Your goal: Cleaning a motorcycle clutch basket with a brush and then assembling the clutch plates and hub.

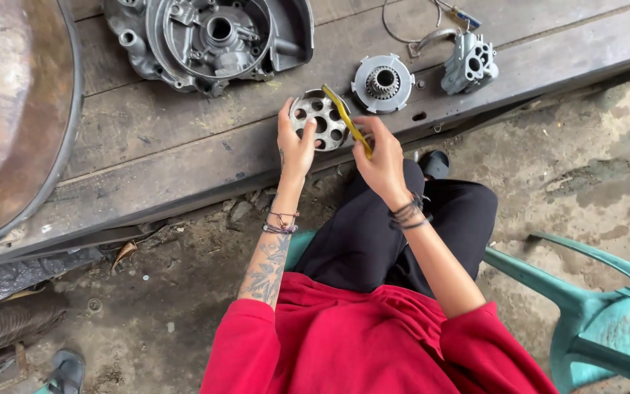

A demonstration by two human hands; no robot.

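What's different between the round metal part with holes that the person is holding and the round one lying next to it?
The holed disc is steadied on edge by the left hand, with the right hand laying a yellow tool across it; the toothed disc lies flat, untouched. The first shows a ring of round holes, the second one central toothed hub. Both are grey metal on the wooden bench.

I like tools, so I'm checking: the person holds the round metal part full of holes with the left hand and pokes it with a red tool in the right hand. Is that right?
Almost. The tool is yellow, not red, as the head view shows. The left hand does hold the round metal part full of holes, and the right hand holds the tool against it.
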